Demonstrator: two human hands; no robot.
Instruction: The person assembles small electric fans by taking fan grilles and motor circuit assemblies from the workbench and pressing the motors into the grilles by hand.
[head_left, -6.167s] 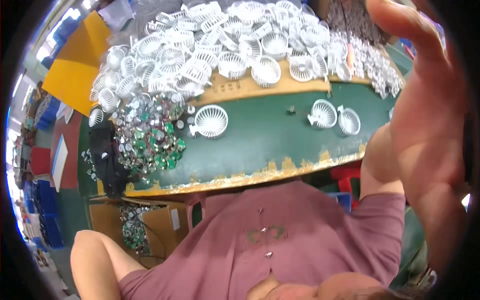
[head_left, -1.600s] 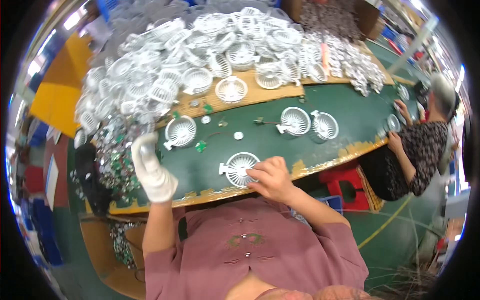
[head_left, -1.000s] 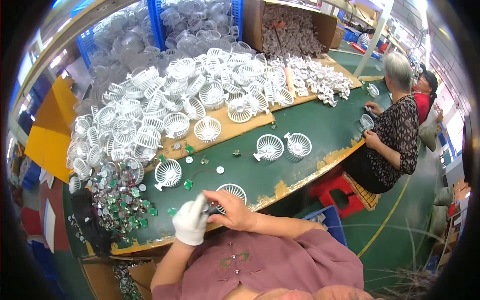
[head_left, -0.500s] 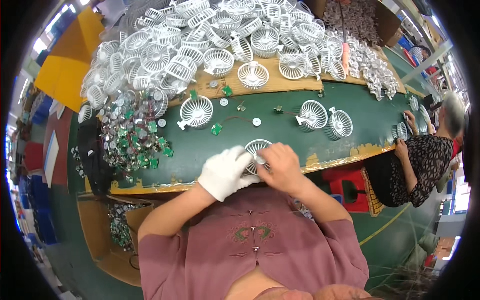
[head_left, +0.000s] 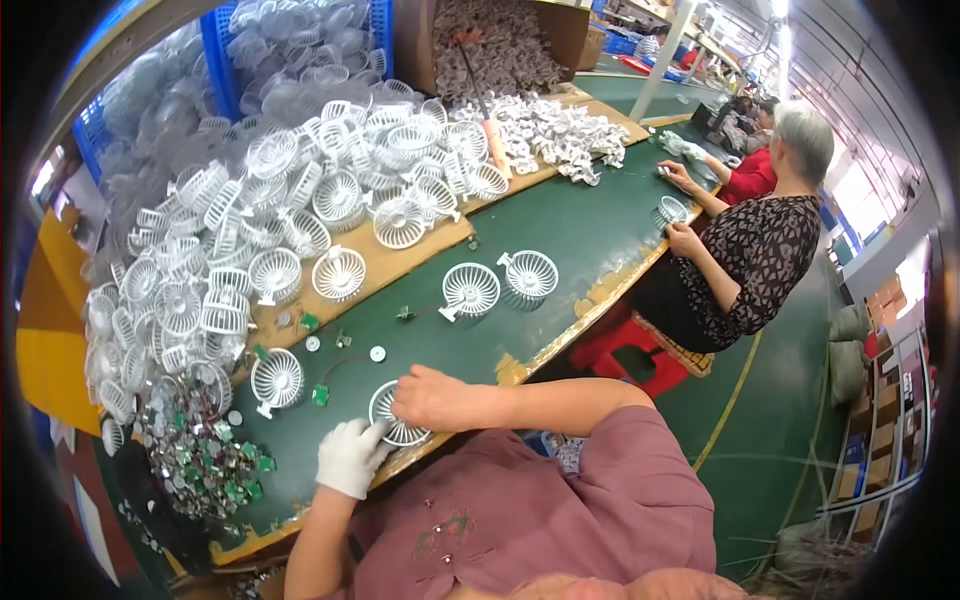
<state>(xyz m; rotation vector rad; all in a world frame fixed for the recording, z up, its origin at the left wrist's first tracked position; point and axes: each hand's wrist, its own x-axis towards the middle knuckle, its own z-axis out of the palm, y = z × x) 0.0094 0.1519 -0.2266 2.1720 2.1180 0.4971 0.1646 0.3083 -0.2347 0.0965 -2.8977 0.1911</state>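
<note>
At the table's near edge sits a round white slatted fan housing [head_left: 382,404]. My left hand [head_left: 350,457], in a white glove, grips its near-left rim with closed fingers. Bare, my right hand [head_left: 432,399] reaches into the housing from above; its fingers are curled and their tips hidden, so whatever they hold does not show. Just beyond lie a small green circuit board [head_left: 320,396] and a white disc [head_left: 377,353], joined by a thin wire. Another housing [head_left: 277,377] stands to the left, and two more, one of them a slatted housing [head_left: 471,290], stand farther off.
A large heap of white housings [head_left: 270,200] covers cardboard at the back left. Circuit boards and small motors [head_left: 205,460] are piled at the left. Small white parts [head_left: 560,130] lie farther back. At right a co-worker [head_left: 760,240] sits by a red stool [head_left: 630,360].
The view has swung to the right, showing more of the co-workers and the aisle. Both my hands stay at the same housing, the right one now covering more of its top.
</note>
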